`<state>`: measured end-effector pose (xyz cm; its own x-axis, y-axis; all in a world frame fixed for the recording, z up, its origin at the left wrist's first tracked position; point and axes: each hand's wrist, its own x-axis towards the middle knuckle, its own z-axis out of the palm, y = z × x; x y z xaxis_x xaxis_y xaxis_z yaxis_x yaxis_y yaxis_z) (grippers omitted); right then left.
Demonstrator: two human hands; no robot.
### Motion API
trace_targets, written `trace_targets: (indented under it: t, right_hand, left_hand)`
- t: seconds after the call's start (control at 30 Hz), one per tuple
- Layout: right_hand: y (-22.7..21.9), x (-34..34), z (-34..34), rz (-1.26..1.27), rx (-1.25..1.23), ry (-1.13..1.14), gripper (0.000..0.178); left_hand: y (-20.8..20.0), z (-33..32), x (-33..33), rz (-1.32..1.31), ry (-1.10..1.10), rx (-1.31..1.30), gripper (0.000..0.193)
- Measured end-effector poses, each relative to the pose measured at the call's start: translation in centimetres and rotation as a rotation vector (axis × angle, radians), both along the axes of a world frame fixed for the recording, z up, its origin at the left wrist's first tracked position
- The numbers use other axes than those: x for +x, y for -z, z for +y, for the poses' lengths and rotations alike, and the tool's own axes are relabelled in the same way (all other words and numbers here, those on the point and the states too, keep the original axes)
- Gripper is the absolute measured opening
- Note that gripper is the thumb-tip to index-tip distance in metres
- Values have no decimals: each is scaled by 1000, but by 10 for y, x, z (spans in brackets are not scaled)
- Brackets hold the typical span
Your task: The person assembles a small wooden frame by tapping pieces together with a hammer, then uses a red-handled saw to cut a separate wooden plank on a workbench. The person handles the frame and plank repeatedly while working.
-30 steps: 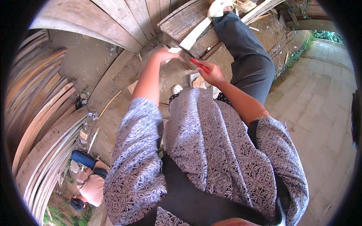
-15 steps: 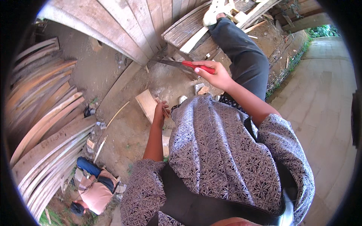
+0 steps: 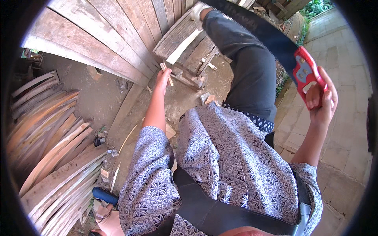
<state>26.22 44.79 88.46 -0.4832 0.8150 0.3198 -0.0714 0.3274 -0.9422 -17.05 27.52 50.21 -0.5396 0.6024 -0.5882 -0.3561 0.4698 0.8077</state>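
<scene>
Raised on the right, my right hand [image 3: 323, 103] is wrapped round the red handle of a handsaw [image 3: 267, 38]. The dark toothed blade slants up and leftward across my raised leg to the top edge. My left hand [image 3: 160, 82] is closed on short wooden sticks [image 3: 165, 72], just short of a low wooden bench [image 3: 179, 36]. A long pale wooden strip [image 3: 184, 46] lies along that bench, close to my left fingers. My foot rests on the bench top, partly behind the saw's tip end.
A plank wall [image 3: 106, 35] stands at the upper left. Stacked curved timbers [image 3: 59, 157] fill the left side, with another person [image 3: 108, 222] low beside them. Wood scraps lie on the dirt floor; a paved path [image 3: 338, 59] runs along the right.
My right hand has swung the saw right and upward, turning its blade broadside into view. My left hand has risen from low by a board to the bench, carrying the sticks.
</scene>
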Motion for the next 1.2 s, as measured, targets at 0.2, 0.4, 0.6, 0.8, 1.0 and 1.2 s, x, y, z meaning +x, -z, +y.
trace_targets:
  t: [0.2, 0.4, 0.6, 0.8, 1.0, 1.2]
  right_hand:
    - [-6, -56, 32, 50, -145, 11, 42]
    - [17, -81, 55, -63, -216, 163, 36]
    - [39, -32, 46, -15, -408, 346, 40]
    - [65, -2, 48, -7, -540, 344, 50]
    - [142, -29, 139, 78, -608, 208, 54]
    - [249, -129, 324, -518, -84, 227, 57]
  left_hand:
    - [45, -94, 27, -193, 52, -173, 47]
    - [44, -233, 133, -392, -384, -338, 51]
    - [34, -266, 105, -276, -286, -147, 38]
    - [-59, -83, 30, -318, -303, 300, 46]
    - [-172, 48, 29, -265, -305, 572, 46]
    - [-200, 83, 70, -222, -449, 498, 45]
